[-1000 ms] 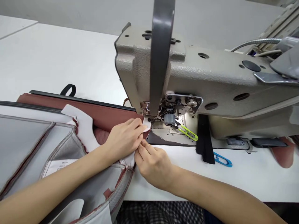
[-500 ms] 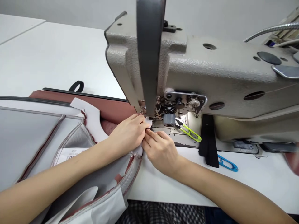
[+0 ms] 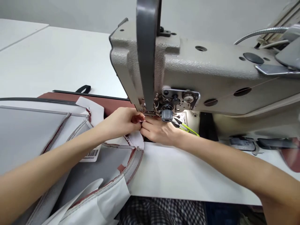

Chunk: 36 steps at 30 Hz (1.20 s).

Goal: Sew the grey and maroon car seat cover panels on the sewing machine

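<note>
A grey-lined fabric piece [image 3: 89,173], like a bag turned inside out with bound seams and dusty-red cloth, spreads to the left of the sewing machine [image 3: 187,65]. My left hand [image 3: 122,123] pinches a small pale edge of it just in front of the presser foot. Fingertip to fingertip with it, my right hand [image 3: 161,131] lies under the machine's head, its fingers closed on the same edge. The needle is hidden behind the machine's head and my fingers. A white label with a barcode [image 3: 93,153] shows beside my left forearm.
Yellow-green thread snips [image 3: 187,128] lie on the machine bed behind my right wrist. A black strap [image 3: 207,125] hangs to the right of them. A white table [image 3: 168,168] runs beneath, with checked cloth [image 3: 161,211] below its front edge.
My right hand has moved up and under the machine's head, covering part of the snips. My left hand has shifted slightly left and up. The blue snips are now hidden by my right arm.
</note>
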Available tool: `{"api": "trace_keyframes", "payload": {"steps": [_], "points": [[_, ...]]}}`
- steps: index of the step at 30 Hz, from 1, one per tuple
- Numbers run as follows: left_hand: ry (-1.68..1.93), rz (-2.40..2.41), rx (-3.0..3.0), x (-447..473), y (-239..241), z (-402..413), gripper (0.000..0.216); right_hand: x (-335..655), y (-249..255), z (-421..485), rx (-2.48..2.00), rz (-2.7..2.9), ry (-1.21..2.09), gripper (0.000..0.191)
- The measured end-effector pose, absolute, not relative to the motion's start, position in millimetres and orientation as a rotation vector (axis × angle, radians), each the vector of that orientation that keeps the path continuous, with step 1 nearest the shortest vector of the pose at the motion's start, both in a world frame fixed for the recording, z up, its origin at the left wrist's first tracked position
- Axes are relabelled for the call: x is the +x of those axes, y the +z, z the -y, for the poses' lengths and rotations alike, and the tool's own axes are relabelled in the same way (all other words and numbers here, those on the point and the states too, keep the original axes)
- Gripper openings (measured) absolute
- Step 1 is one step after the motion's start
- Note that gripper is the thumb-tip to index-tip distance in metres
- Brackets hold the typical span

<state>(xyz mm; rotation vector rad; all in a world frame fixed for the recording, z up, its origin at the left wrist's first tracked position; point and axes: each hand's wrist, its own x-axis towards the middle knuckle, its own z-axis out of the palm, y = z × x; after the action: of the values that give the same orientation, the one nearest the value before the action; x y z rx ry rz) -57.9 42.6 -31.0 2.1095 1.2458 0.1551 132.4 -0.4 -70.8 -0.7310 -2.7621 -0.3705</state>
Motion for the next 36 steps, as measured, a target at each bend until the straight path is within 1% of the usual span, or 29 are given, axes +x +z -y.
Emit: {"api": "trace_keyframes", "payload": {"steps": [2, 3, 6, 10, 12, 14, 17, 22, 27, 36], "points": [[0.177, -1.217, 1.978, -61, -28, -42, 0.022, 136, -71, 0, -0.578, 2.769, -0.415, 0.038], [0.191, -1.206, 1.957, -62, -27, -39, 0.025, 137, -73, 5, -0.590, 2.744, -0.431, 0.038], [0.205, -1.183, 2.085, -61, -25, -23, 0.033, 137, -84, 35, -0.840, 2.618, -0.431, 0.033], [0.095, -1.168, 2.378, -54, -28, -7, 0.033, 129, -96, 69, -1.056, 2.417, -0.190, 0.034], [-0.006, -1.166, 2.478, -50, -29, -6, 0.032, 123, -97, 74, -1.101, 2.335, -0.075, 0.030], [-0.104, -1.162, 2.522, -48, -31, -8, 0.029, 117, -97, 73, -1.110, 2.279, -0.030, 0.024], [-0.163, -1.119, 2.513, -47, -32, -10, 0.026, 110, -97, 67, -1.106, 2.257, -0.106, 0.020], [-0.185, -1.140, 2.468, -47, -32, -8, 0.026, 109, -97, 65, -1.061, 2.303, -0.282, 0.024], [-0.190, -1.176, 2.476, -42, -35, -5, 0.024, 116, -94, 64, -1.052, 2.331, -0.298, 0.027], [0.005, -1.162, 2.316, -36, -41, -9, 0.025, 125, -97, 57, -1.098, 2.333, -0.252, 0.026]]}}
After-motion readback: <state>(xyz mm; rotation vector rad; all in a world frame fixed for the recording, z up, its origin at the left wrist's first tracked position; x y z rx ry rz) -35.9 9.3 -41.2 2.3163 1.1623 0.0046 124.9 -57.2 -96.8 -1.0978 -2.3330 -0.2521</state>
